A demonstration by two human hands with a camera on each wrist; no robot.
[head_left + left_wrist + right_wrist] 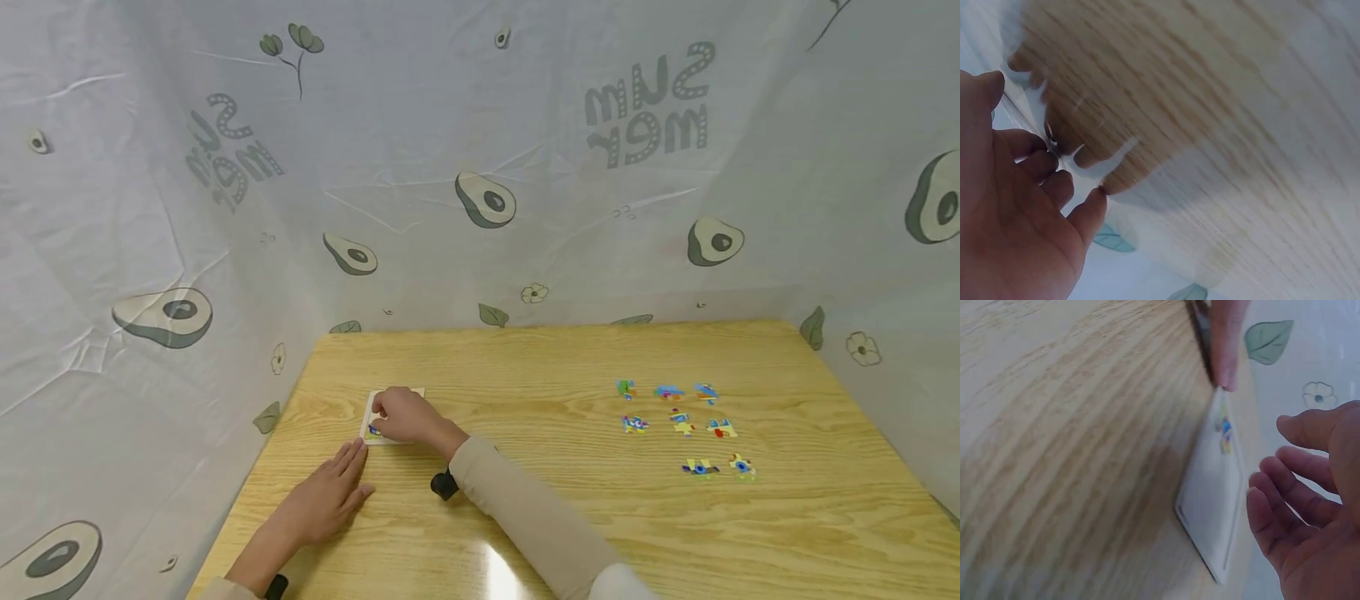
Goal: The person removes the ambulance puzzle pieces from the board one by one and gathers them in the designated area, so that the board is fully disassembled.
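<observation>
Head view showed the right hand [401, 415] resting over a small white board [392, 417] near the table's [525, 367] left side, knuckles up and fingers bent down onto it, covering most of its face. Whether those fingers pinched anything could not be told from there. The right wrist view had the same hand [1310, 506] with fingers relaxed, slightly spread and holding nothing, just beside the board [1213, 506], which lay flat on the wood.

The board sat directly beneath the right hand, its near-left corner touching or just short of the left fingertips [352, 450]. Its long axis ran roughly from the near edge of the table toward the far wall, tilted a little rightward at the far end. A small coloured print [1225, 434] marked its face near one end.

The left hand [322, 500] lay flat on the table, palm down, fingers straight and together, pointing toward the board. The left wrist view was blurred; it showed that hand [1016, 219] with fingers loosely extended over the wood.

Farther right, well apart from both hands, loose coloured pieces [682, 425] lay in rows. Avocado-print cloth [480, 167] hung around the table.
</observation>
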